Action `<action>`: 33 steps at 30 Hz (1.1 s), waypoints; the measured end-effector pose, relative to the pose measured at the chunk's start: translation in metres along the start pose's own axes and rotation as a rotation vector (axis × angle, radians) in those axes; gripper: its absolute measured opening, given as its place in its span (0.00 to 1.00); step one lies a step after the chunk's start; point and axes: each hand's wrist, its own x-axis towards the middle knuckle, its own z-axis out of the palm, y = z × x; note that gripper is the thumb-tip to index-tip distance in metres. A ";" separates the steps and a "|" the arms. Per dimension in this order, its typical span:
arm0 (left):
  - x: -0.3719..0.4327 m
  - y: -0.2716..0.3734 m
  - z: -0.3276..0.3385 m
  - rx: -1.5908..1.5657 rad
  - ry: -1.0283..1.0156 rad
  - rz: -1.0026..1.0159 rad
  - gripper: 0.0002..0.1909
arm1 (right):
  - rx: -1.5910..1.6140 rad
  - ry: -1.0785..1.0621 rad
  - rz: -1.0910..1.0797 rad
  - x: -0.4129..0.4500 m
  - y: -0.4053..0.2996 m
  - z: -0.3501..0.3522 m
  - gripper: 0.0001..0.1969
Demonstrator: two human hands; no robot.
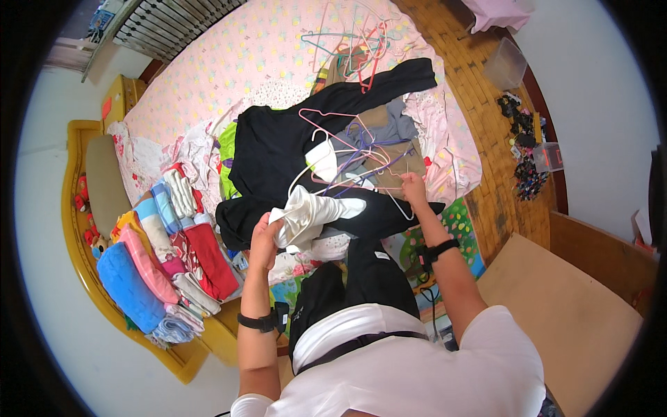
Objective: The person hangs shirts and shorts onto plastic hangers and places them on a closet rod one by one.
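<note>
My left hand (pixel 264 241) grips a bunched white garment (pixel 302 211), part of which trails to the right over black cloth. To the right, my right hand (pixel 414 190) has its fingers closed at the end of a pink clothes hanger (pixel 340 113) in a tangle of hangers; the exact grip is partly hidden. Among them are a purple hanger (pixel 385 142) and a white hanger (pixel 314 136). Beneath lies a spread black long-sleeved garment (pixel 276 138), with brown and grey clothing (pixel 404 120) at its right.
A bed with a pink patterned sheet (pixel 224 68) fills the area ahead. More hangers (pixel 333 35) lie at its far side. Folded bedding and towels (pixel 130 286) are piled at left by a yellow headboard (pixel 73 208). At right are a clear plastic box (pixel 505 62) and a brown board (pixel 557 323).
</note>
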 end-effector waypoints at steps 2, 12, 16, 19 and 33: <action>-0.019 0.019 -0.002 0.010 0.030 0.053 0.09 | 0.237 -0.234 0.116 -0.043 -0.079 0.001 0.11; -0.014 0.015 0.006 0.235 0.138 0.298 0.15 | 0.638 -0.257 0.393 -0.098 -0.115 -0.017 0.17; -0.040 0.028 0.012 0.241 0.135 0.353 0.19 | 0.696 -0.377 0.261 -0.149 -0.152 -0.014 0.21; -0.049 0.043 0.015 0.155 -0.020 0.357 0.17 | 0.616 -0.488 0.172 -0.184 -0.191 -0.012 0.20; -0.047 0.033 0.011 0.329 -0.139 0.309 0.13 | 0.374 -0.400 0.203 -0.169 -0.169 -0.013 0.22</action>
